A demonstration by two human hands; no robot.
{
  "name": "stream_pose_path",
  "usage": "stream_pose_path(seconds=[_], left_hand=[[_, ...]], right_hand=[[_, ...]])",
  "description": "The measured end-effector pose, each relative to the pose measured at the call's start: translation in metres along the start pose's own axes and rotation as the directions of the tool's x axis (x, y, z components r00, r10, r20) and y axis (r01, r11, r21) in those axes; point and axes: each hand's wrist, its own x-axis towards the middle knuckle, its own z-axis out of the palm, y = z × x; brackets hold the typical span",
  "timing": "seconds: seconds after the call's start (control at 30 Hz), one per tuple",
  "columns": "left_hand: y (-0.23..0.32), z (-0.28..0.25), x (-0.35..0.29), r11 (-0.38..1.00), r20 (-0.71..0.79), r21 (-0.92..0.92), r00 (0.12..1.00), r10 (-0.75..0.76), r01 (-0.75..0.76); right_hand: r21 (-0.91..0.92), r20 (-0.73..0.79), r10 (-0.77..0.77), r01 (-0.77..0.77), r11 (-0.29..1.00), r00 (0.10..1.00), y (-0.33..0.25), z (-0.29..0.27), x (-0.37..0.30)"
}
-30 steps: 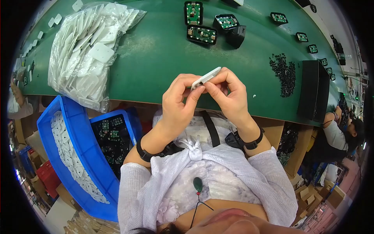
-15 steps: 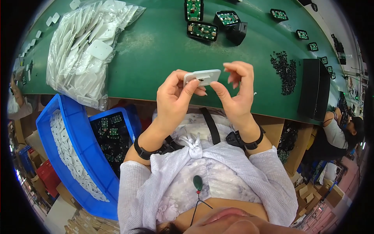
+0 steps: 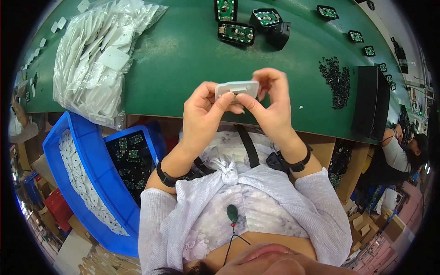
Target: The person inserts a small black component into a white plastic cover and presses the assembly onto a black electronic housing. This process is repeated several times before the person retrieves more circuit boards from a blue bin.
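Note:
A white plastic cover [image 3: 247,86] with rounded corners is held up over the front edge of the green table. My left hand [image 3: 205,104] grips its left end, thumb on the near face and fingers behind. My right hand [image 3: 273,104] closes on its right side, with the thumb pressing near the middle beside my left thumb and the fingers curled at the far edge. Both thumbs hide most of the small dark part at the cover's middle. The right fingers are slightly blurred.
A clear bag of white covers [image 3: 98,64] lies at the left of the green table [image 3: 183,68]. Black housings with green circuit boards [image 3: 236,33], a pile of small black parts [image 3: 335,82] and a black box [image 3: 370,103] are also there. Blue bins [image 3: 98,160] stand below left.
My right hand has moved left onto the cover, and its thumb now presses beside my left thumb. The cover has tilted so more of its near face shows.

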Motion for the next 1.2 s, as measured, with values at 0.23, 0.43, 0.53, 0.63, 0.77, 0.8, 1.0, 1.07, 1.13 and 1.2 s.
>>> stream_pose_path(seconds=[0.23, 0.43, 0.53, 0.63, 0.77, 0.8, 1.0, 1.07, 1.13, 1.2], left_hand=[[0.001, 0.007, 0.007, 0.995, -0.039, -0.063, 0.996, 0.081, -0.083], [-0.002, 0.009, 0.005, 0.993, -0.033, -0.066, 0.995, 0.098, -0.1], [-0.002, 0.008, 0.006, 0.994, -0.03, -0.054, 0.995, 0.093, -0.094], [0.002, 0.01, 0.003, 0.995, -0.006, -0.004, 0.995, 0.103, -0.104], [0.003, 0.005, -0.001, 0.988, 0.042, 0.092, 0.992, 0.116, -0.12], [0.003, 0.002, -0.001, 0.986, 0.066, 0.138, 0.994, 0.082, -0.091], [0.013, -0.003, 0.003, 0.991, 0.098, 0.116, 0.994, 0.048, -0.059], [0.015, -0.009, 0.005, 0.996, 0.05, 0.057, 0.996, 0.07, -0.073], [0.014, -0.023, 0.012, 0.991, 0.003, 0.108, 0.997, 0.074, -0.074], [0.018, -0.038, 0.023, 0.945, -0.088, 0.314, 0.989, 0.122, -0.089]], right_hand=[[-0.187, 0.008, -0.415, 0.409, 0.893, 0.91, 0.009, 0.005, 0.005], [-0.175, -0.008, -0.362, 0.355, 0.918, 0.932, 0.011, 0.006, -0.001], [-0.205, 0.013, -0.401, 0.395, 0.895, 0.916, 0.013, 0.004, 0.002], [0.123, -0.104, -0.218, 0.23, 0.965, 0.97, 0.005, 0.006, -0.001], [-0.039, 0.175, 0.044, -0.038, 0.999, 0.983, -0.015, -0.009, 0.007], [-0.057, 0.2, 0.056, -0.045, 0.997, 0.978, -0.017, -0.011, 0.01], [-0.1, 0.23, 0.081, -0.06, 0.993, 0.97, -0.017, -0.012, 0.018], [-0.027, 0.304, 0.097, -0.093, 0.995, 0.948, -0.015, -0.013, 0.026], [0.046, 0.375, 0.107, -0.134, 0.99, 0.921, -0.013, -0.012, 0.037], [-0.151, 0.287, -0.321, 0.373, 0.915, 0.902, -0.013, -0.012, 0.059]])
